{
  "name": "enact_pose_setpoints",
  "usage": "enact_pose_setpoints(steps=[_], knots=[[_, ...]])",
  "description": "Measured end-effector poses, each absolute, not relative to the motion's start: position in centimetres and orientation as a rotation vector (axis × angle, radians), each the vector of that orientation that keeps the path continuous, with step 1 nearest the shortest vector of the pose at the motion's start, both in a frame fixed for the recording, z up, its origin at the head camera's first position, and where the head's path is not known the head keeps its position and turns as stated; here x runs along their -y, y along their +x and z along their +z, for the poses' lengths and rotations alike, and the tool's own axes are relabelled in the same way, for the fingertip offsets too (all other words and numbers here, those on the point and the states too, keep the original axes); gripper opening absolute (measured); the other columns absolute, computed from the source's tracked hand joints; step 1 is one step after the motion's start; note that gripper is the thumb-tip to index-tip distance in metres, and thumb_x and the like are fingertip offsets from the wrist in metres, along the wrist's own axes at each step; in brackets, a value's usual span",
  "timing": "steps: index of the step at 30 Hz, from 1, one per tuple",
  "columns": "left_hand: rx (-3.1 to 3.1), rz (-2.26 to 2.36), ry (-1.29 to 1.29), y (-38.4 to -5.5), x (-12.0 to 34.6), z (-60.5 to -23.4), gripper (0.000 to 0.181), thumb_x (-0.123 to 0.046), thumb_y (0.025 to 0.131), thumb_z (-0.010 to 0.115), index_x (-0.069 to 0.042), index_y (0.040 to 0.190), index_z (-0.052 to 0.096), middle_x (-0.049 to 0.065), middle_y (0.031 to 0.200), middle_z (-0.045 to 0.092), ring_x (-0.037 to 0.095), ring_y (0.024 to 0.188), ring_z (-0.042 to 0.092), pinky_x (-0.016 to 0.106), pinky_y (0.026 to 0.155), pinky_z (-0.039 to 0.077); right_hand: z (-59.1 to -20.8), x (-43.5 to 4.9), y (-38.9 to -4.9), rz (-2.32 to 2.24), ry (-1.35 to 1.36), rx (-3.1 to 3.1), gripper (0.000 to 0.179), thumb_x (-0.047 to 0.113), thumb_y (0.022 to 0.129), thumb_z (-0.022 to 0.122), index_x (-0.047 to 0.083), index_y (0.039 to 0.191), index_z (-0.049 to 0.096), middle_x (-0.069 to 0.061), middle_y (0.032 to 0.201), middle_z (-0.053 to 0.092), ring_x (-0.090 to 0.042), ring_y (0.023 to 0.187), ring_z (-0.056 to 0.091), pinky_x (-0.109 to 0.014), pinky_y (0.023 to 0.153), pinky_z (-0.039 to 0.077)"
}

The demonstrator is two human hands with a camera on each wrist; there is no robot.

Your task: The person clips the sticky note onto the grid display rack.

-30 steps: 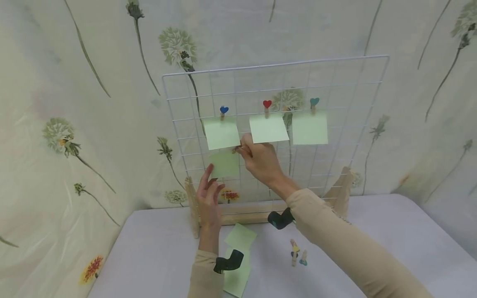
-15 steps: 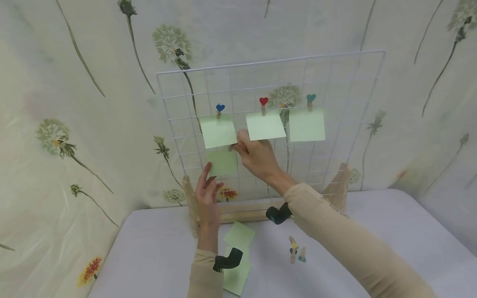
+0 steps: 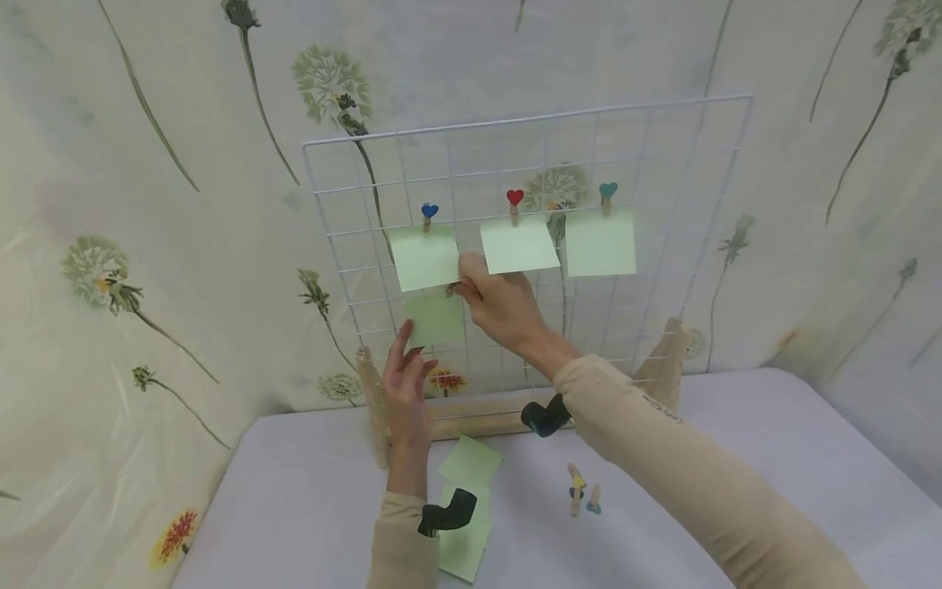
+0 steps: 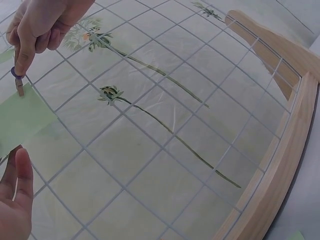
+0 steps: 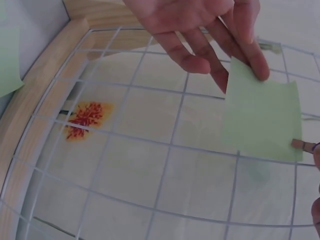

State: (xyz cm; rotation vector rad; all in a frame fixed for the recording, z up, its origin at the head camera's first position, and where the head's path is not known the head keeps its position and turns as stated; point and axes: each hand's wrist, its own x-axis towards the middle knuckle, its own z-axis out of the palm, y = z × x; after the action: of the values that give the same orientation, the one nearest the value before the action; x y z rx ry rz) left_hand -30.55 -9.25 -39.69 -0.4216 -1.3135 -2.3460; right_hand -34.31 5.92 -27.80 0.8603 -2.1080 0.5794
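Observation:
A pale green sticky note (image 3: pixel 436 321) lies against the white wire grid (image 3: pixel 526 121), below the note under the blue heart. My left hand (image 3: pixel 407 397) reaches up to its lower left, one extended finger touching the paper and the other fingers loose. At the note's upper right, my right hand (image 3: pixel 506 315) pinches a small wooden clothespin (image 4: pixel 20 89) with a dark purple-blue top. In the right wrist view, that clothespin (image 5: pixel 298 144) has its tip on the note's corner. Whether it also grips the wire I cannot tell.
Three green notes hang above from clothespins with blue (image 3: pixel 430 211), red (image 3: pixel 515 197) and teal (image 3: pixel 607 190) hearts. Wooden feet (image 3: pixel 668 360) support the grid. More green notes (image 3: pixel 471 460) and several loose clothespins (image 3: pixel 576 488) lie on the white table (image 3: pixel 294 499).
The head view has shifted slightly, so everything sits a little farther left and higher. Both hands keep nearly the same pose at the note.

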Motion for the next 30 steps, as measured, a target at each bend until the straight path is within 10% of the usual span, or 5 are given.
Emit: enact_pose_setpoints(steps=[19,30], knots=[[1.304,-2.352,-0.419,-30.43,9.02,-39.83,0.046,-0.003,0.095,0.045,-0.008,0.141,0.043,0.006,0.147,0.041,0.017,0.106,0.052,0.023,0.084,0.051,-27.26,-5.73,-34.26,0.524,0.871,2.206,0.02,0.016,0.089,0.064,0.01,0.084,0.046,-0.004,0.086,0.068,-0.015,0.073,0.062,-0.025,0.055,0.043],[1.311,-2.327,-0.446,-30.62,9.05,-39.9,0.047,-0.005,0.095,0.046,-0.008,0.141,0.042,0.007,0.147,0.04,0.022,0.11,0.052,0.023,0.084,0.051,-27.04,-5.49,-34.29,0.478,0.868,2.218,0.023,0.018,0.09,0.063,0.011,0.079,0.044,0.0,0.077,0.054,-0.013,0.065,0.047,-0.023,0.053,0.037]])
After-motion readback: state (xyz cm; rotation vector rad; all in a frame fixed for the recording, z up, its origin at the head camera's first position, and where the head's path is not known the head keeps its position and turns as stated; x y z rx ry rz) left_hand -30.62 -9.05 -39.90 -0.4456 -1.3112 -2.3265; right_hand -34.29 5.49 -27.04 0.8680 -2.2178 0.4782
